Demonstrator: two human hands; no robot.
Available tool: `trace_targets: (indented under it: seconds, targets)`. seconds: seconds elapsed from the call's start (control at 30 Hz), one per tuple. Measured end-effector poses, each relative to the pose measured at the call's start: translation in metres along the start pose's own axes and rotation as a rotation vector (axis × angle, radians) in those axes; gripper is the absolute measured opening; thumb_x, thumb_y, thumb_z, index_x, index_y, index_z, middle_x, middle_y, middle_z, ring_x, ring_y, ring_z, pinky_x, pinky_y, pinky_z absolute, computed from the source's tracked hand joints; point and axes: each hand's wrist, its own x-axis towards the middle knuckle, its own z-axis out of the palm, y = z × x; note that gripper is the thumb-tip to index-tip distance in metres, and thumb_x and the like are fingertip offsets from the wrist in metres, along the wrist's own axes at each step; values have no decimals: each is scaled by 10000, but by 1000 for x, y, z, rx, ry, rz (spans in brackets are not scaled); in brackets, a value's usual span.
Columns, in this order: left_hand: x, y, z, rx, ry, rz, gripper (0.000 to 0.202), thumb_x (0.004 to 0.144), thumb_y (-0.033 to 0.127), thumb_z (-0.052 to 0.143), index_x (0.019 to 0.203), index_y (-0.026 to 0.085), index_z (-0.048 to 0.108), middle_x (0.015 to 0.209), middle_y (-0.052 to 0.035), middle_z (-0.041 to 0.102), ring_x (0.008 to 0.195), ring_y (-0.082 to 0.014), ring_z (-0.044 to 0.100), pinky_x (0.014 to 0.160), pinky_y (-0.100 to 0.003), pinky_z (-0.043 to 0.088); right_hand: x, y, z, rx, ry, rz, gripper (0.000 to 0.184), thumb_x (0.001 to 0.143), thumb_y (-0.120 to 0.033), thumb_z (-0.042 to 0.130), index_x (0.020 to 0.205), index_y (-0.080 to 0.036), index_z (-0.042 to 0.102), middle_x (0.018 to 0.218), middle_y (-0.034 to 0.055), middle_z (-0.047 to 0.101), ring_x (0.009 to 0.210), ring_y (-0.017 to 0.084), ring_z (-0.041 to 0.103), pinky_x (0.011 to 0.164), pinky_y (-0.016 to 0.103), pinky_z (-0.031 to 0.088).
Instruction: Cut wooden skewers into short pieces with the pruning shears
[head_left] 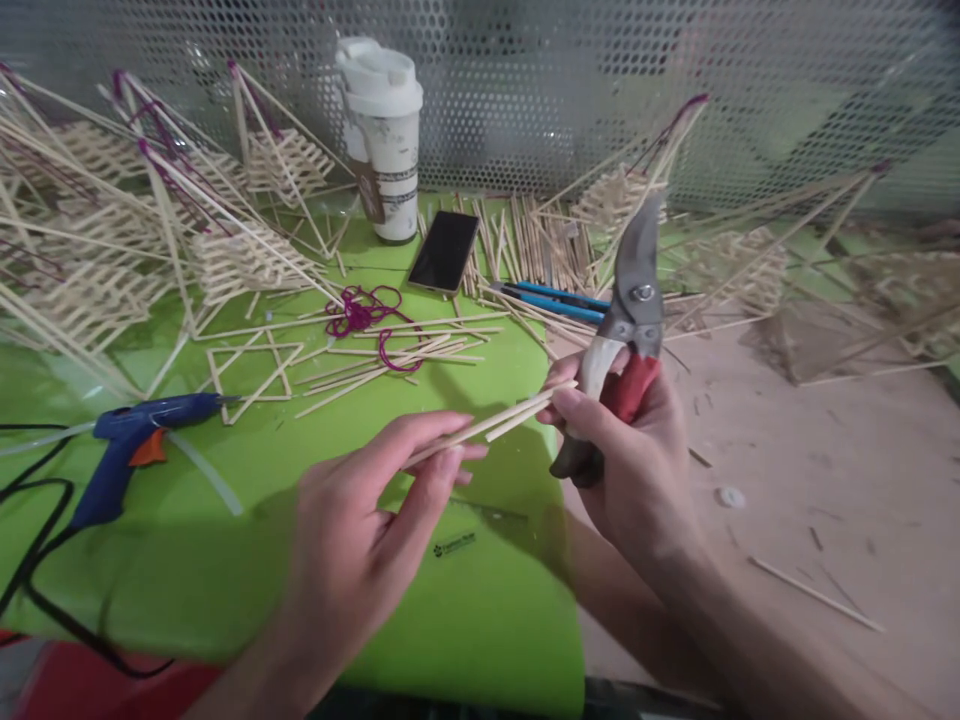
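Note:
My left hand (pixel 367 520) pinches a small bundle of thin wooden sticks (pixel 495 422) between thumb and fingers, holding them out to the right. My right hand (pixel 630 450) grips a pair of pruning shears (pixel 626 320) with red and white handles, the blades closed and pointing up. Its thumb and fingertip also touch the right end of the sticks. Both hands hover over the green mat (pixel 225 560) near its right edge.
A blue glue gun (pixel 135 440) with black cord lies at left. Stick-built frames (pixel 232 260), loose sticks (pixel 525 240), purple string (pixel 360 315), a phone (pixel 444 252), a white cup (pixel 386 135) and blue pens (pixel 555 298) fill the back. Bare tabletop (pixel 810 470) lies right.

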Motion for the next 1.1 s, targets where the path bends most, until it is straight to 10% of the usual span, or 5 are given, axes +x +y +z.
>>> trace_targets:
  seconds: [0.33,1.1]
  targets:
    - [1,-17,3,101,220,190,241,945,152,739,1139,292,764,965,72,847,758,-136,818,719,-218,687,-5,-1,3,-9,-25,7,219,862,-150,835,926,-279,670,903,-43,721,725,119,669,683,264,579]
    - [3,-23,1,100,135,99,208,957,164,701,1080,300,800,890,36,842,731,-177,817,601,-246,685,-6,8,7,-200,45,-78,346,802,-148,850,949,-257,556,868,-36,779,718,144,707,647,282,624]
